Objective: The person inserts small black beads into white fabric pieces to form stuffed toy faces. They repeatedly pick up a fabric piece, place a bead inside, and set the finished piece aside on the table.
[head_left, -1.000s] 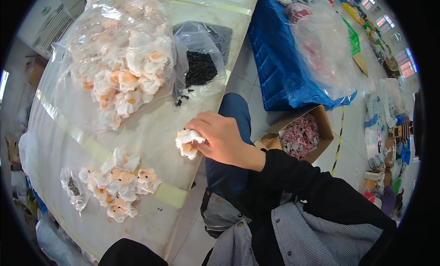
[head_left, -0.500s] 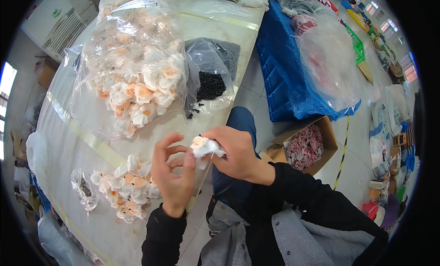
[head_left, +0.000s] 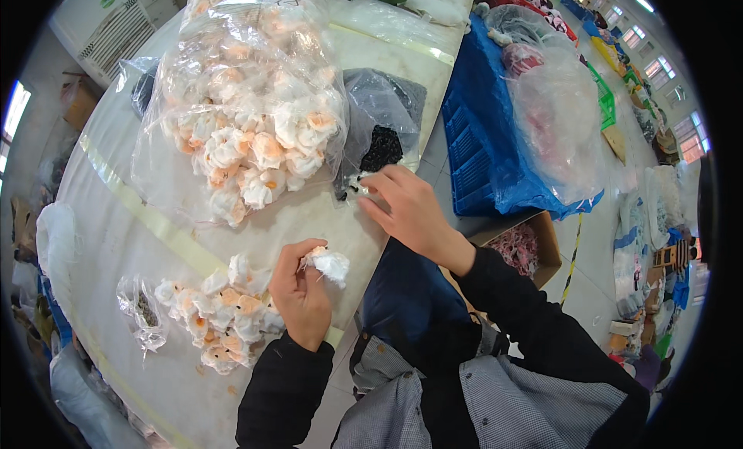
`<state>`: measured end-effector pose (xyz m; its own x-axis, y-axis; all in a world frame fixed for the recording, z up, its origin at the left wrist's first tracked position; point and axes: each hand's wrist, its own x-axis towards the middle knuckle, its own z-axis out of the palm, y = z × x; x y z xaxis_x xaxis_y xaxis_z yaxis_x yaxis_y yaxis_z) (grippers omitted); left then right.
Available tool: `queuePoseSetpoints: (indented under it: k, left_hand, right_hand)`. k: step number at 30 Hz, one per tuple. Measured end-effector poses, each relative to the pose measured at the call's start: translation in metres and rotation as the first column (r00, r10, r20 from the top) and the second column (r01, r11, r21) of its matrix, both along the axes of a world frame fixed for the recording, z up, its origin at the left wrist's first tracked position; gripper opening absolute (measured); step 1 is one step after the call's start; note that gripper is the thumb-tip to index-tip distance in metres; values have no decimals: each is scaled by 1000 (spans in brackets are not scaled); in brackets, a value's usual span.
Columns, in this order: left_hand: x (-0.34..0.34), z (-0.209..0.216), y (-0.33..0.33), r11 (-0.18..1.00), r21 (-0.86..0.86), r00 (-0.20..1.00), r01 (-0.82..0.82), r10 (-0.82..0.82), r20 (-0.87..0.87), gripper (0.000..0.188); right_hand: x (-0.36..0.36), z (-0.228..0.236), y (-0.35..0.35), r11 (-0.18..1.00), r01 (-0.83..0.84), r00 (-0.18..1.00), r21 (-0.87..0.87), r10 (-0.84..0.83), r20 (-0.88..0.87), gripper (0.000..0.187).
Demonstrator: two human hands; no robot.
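A small white-and-peach plush piece [head_left: 329,265] is held in my closed left hand [head_left: 303,298], over the table's near edge. My right hand [head_left: 414,217] reaches over the table by the mouth of a clear bag of tiny black pieces [head_left: 381,149]. Its thumb and fingers are apart, with nothing visible between them. A few loose black pieces [head_left: 348,190] lie just beyond its fingertips. Left of my left hand is a pile of similar plush pieces [head_left: 220,313]. A large clear bag [head_left: 255,151], full of more of them, lies farther back.
A small clear bag with dark bits [head_left: 143,313] lies left of the pile. Beyond the table's right edge stand a blue crate [head_left: 468,162] under plastic wrapping and a cardboard box [head_left: 548,251] of pink scraps. A white vented appliance [head_left: 108,31] stands back left.
My right hand has let go of the plush piece and moved up to the loose black pieces. The left hand now holds the plush piece alone. The view has shifted slightly.
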<state>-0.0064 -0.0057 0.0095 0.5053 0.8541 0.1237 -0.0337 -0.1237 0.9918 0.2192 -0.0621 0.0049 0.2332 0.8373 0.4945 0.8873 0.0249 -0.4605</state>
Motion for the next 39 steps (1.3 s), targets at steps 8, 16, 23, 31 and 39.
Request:
queuePoseSetpoints:
  k: [8, 16, 23, 31, 39]
  left_hand:
    - [12, 3, -11, 990, -123, 991, -74, 87, 106, 23]
    - [9, 6, -5, 938, 307, 939, 159, -47, -340, 38]
    - [11, -11, -2, 867, 474, 950, 157, -2, -311, 55]
    - [13, -5, -9, 945, 324, 987, -54, 100, -128, 56]
    - [8, -5, -6, 972, 233, 995, -11, 33, -90, 32]
  right_hand:
    - [9, -11, 25, 998, -7, 999, -70, 11, 50, 16]
    - [2, -8, 26, 998, 30, 999, -53, -28, 42, 18]
    - [7, -16, 29, 1000, 27, 998, -1, -27, 56, 14]
    - [-39, 37, -35, 930, -328, 884, 165, 364, -293, 11]
    - [-73, 13, -58, 936, -295, 891, 193, 342, -298, 21]
